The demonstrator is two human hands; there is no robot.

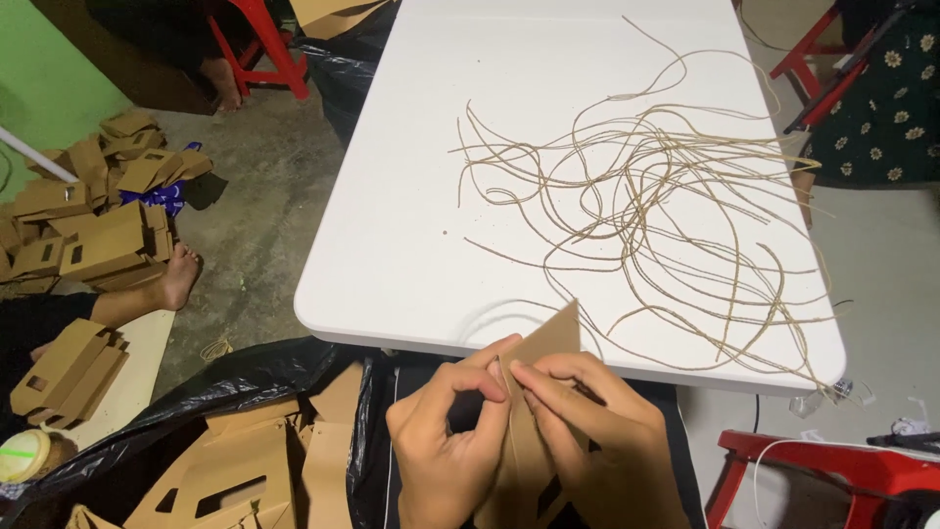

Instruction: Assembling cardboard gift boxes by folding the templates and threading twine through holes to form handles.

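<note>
Both my hands hold a brown cardboard piece (550, 338) at the near edge of the white table (392, 255). My left hand (446, 441) pinches its left edge with thumb and forefinger. My right hand (592, 426) grips it from the right, fingertips meeting the left ones. A thin strand of twine seems to run between the fingertips, though it is too fine to be sure. The lower part of the cardboard is hidden behind my hands.
A tangle of tan twine pieces (656, 196) spreads over the table. A black bag of folded cardboard boxes (225, 470) sits at lower left. More boxes (98, 225) lie on the floor beside another person's foot (176, 279). Red stools (832, 470) stand around.
</note>
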